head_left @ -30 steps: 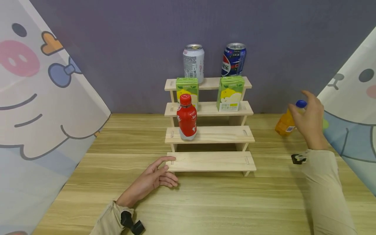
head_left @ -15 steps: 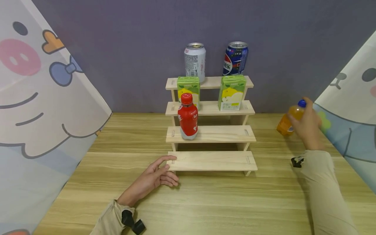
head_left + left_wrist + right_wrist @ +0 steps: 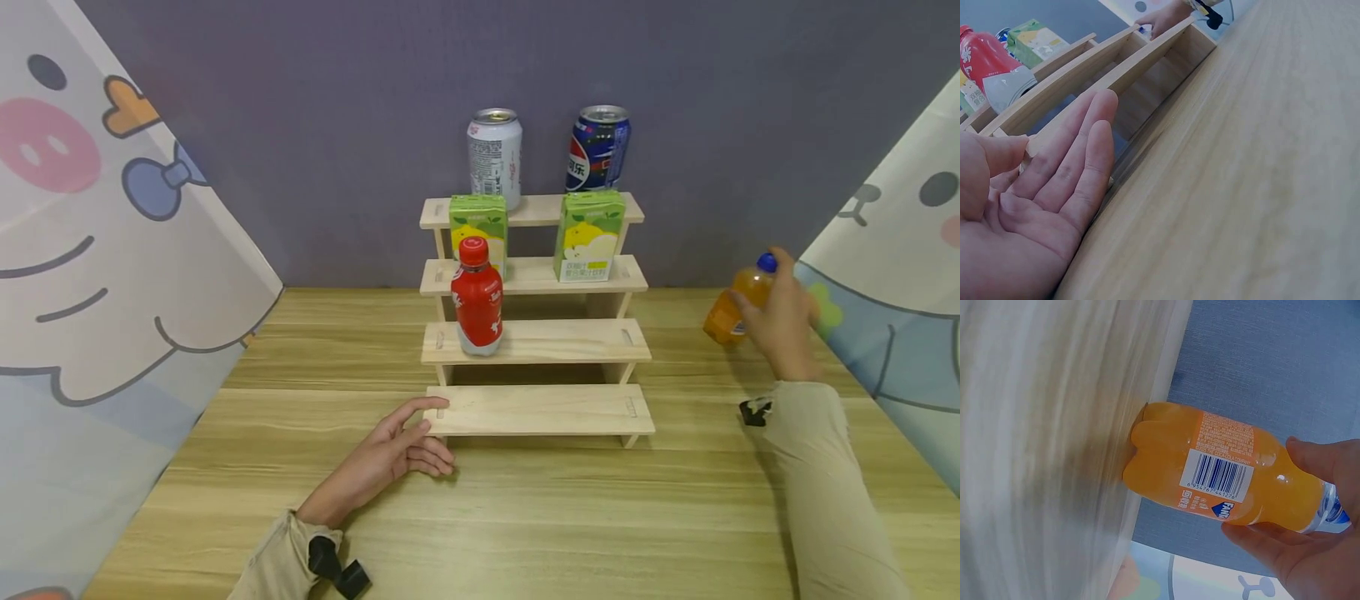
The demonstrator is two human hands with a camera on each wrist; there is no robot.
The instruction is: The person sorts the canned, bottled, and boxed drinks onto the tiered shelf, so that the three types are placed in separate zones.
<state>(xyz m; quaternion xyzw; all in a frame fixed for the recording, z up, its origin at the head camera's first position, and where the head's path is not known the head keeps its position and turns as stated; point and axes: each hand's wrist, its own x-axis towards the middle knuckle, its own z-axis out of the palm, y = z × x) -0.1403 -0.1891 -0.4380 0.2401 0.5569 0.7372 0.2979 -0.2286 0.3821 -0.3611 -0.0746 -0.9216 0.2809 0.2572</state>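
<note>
On the right side of the table, my right hand (image 3: 787, 321) grips the upper part of a Fanta orange soda bottle (image 3: 1210, 465) with a blue cap. Thumb and fingers lie on opposite sides of it, and its base meets the tabletop. My left hand (image 3: 382, 462) touches the left end of the lowest step of a wooden tiered display stand (image 3: 540, 410). Its index finger lies on top of the board and the thumb is at the front corner. The other fingers extend loosely below, as the left wrist view shows.
A red bottle (image 3: 477, 304) stands at the left of the second step up. Behind it are two green juice cartons (image 3: 588, 237). A white can (image 3: 495, 158) and a blue Pepsi can (image 3: 598, 150) stand on the top step. A grey backdrop (image 3: 337, 150) rises behind the table.
My right hand has come down and closed around the orange soda bottle. The bottle has hardly moved. My left hand stays at the stand.
</note>
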